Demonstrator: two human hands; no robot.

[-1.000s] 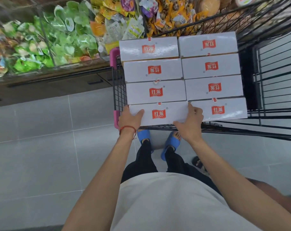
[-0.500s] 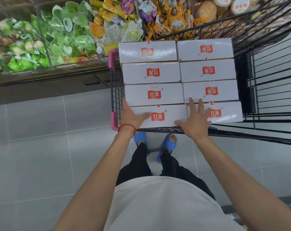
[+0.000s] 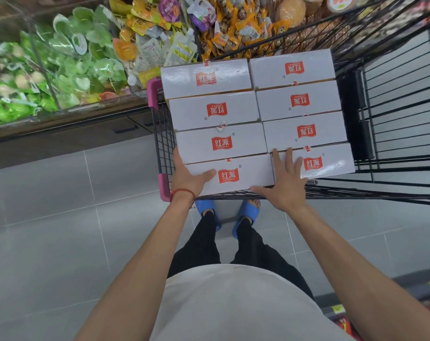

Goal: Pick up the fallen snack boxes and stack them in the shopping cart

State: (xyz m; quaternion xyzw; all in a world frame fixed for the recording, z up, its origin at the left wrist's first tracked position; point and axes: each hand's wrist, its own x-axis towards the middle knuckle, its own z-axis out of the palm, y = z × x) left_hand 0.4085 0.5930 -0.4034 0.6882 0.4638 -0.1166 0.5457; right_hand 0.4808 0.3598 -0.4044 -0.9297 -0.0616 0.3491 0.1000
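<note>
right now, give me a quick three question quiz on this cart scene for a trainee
1. How many snack boxes show on top in the shopping cart?
2. True or false: the left hand has a red band at its wrist.
3. The right hand has its fingers: A straight, B in a fist, C pinching a packet.
Key: 1 eight; 2 true; 3 A.
</note>
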